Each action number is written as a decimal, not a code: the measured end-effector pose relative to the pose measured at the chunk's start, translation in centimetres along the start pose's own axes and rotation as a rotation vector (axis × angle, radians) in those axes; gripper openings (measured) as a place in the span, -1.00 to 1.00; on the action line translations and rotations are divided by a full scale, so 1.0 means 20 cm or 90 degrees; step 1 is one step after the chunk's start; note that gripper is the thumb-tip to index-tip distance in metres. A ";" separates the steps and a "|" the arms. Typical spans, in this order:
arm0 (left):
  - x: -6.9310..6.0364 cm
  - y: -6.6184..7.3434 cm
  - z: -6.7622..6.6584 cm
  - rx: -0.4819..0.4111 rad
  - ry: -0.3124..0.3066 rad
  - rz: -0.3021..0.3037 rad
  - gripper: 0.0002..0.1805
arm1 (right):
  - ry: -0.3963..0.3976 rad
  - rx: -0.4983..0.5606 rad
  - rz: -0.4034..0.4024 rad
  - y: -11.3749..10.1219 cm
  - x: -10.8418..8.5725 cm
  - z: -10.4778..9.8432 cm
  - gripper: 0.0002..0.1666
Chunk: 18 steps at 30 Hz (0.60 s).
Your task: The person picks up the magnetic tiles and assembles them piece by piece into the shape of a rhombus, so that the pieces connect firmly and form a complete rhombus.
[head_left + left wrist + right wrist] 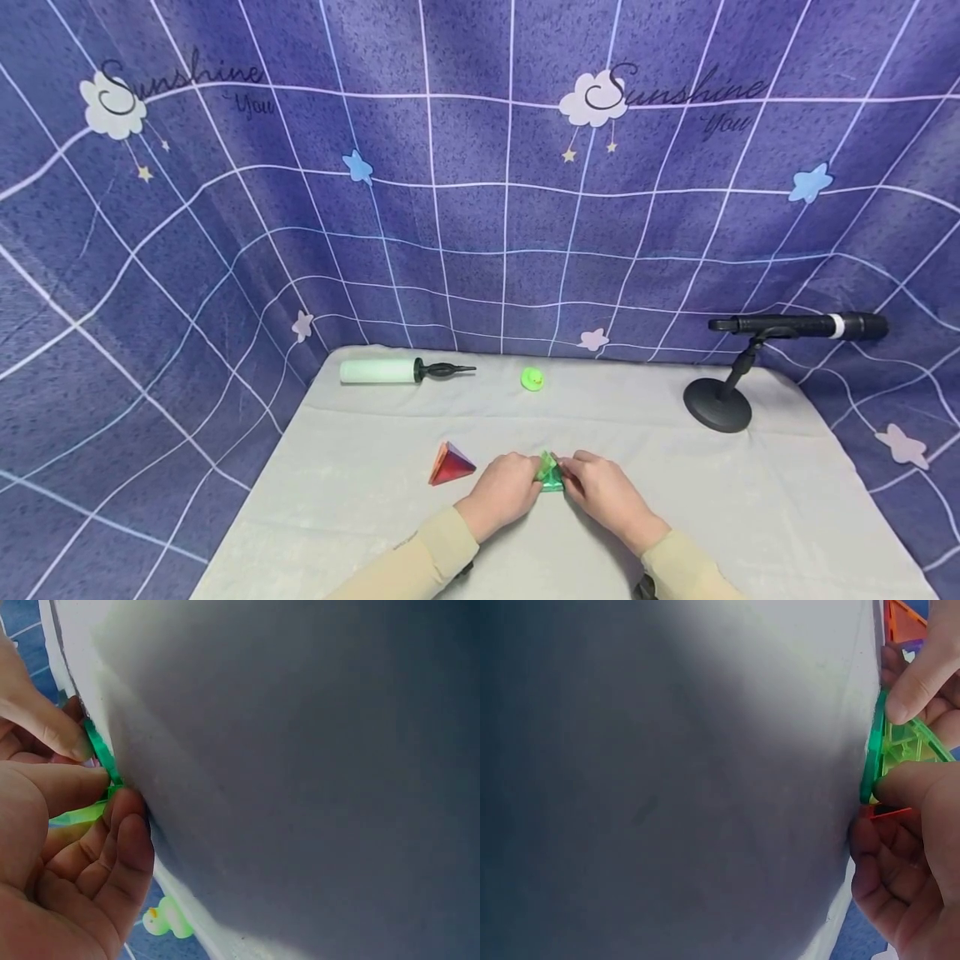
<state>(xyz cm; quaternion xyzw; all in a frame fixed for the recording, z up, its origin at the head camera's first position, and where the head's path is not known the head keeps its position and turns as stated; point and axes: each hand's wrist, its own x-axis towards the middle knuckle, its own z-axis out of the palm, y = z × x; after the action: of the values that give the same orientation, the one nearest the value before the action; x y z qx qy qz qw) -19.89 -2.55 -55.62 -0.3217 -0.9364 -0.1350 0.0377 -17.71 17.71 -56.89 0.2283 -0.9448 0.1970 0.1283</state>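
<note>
Translucent magnetic tiles stand together on the table between the two hands: a dark green tile low down, with a light green tile leaning up from it. My left hand pinches the green tiles from the left side. From the right, my right hand pinches a red tile, seen only as a thin edge, against the green tiles. Fingers hide much of the joined edges. Left of the hands sits a pyramid of red, orange and purple tiles.
At the back left lies a pale green hand pump with a black nozzle. A small green toy duck sits at the back middle. A black microphone-like device on a round stand stands at the back right. A patterned blue curtain hangs behind the table.
</note>
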 end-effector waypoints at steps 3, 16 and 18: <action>0.00 0.00 0.01 0.005 0.001 0.006 -0.82 | 0.008 -0.007 -0.015 0.00 0.00 0.00 -0.78; 0.00 -0.01 0.01 0.012 0.009 0.007 -0.84 | 0.032 -0.013 -0.040 0.00 0.00 -0.01 -0.79; 0.00 -0.01 0.01 0.013 0.009 0.005 -0.84 | 0.043 -0.014 -0.048 0.00 0.00 0.00 -0.79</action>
<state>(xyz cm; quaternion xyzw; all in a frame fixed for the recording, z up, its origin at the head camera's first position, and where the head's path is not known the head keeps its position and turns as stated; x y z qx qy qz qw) -19.98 -2.53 -55.91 -0.3242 -0.9362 -0.1271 0.0480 -17.66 17.77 -56.87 0.2557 -0.9327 0.1890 0.1700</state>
